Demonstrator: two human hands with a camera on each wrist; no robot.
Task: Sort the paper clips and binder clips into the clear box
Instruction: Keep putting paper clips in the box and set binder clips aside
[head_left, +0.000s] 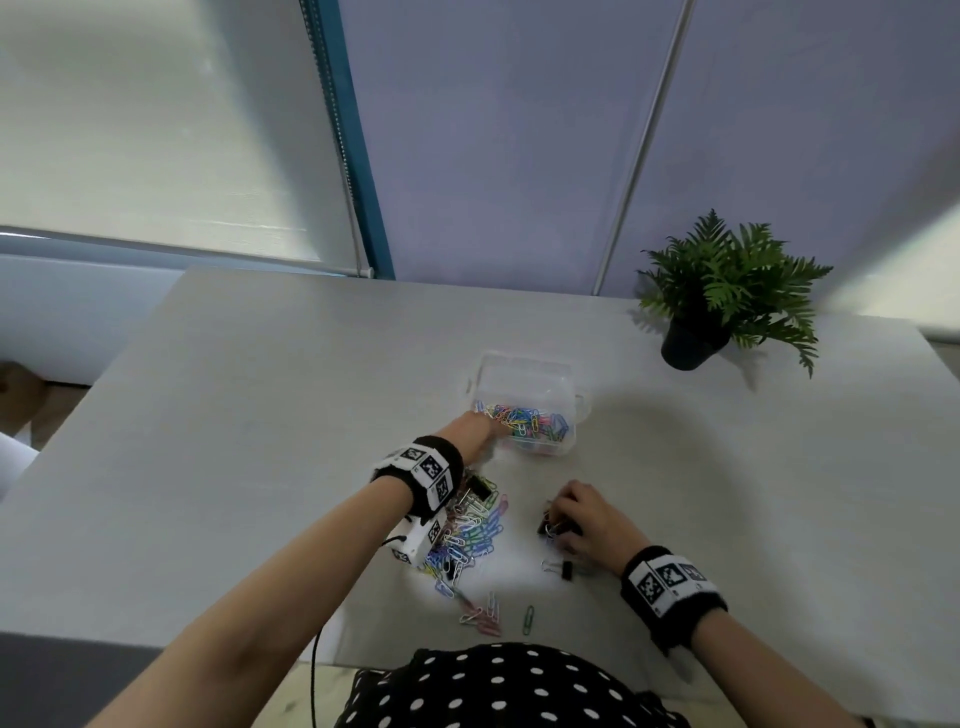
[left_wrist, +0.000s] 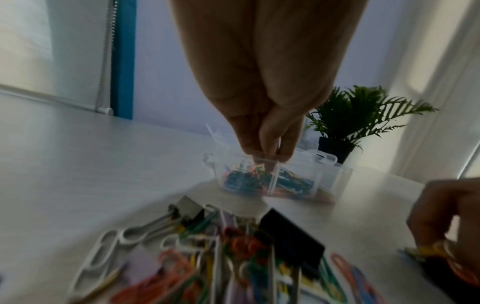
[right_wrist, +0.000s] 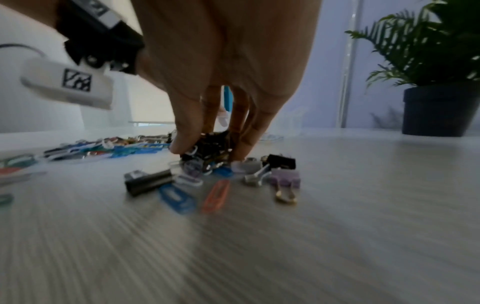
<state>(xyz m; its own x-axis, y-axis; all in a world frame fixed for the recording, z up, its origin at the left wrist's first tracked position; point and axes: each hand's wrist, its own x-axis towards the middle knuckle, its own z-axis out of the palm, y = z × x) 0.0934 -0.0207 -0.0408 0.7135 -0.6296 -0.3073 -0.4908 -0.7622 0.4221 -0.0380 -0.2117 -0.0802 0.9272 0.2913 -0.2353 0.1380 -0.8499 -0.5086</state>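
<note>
The clear box stands mid-table with its lid folded back, and colourful paper clips fill its near compartment. My left hand reaches over the box's near left corner. In the left wrist view its fingers point down, bunched, tips just inside the box. Blur hides whether they hold a clip. My right hand curls over a clump of black binder clips on the table and grips it. A mixed pile of clips lies under my left wrist.
One black binder clip lies near my right hand, with more binder and paper clips around it. A few loose paper clips sit by the table's front edge. A potted fern stands at the back right.
</note>
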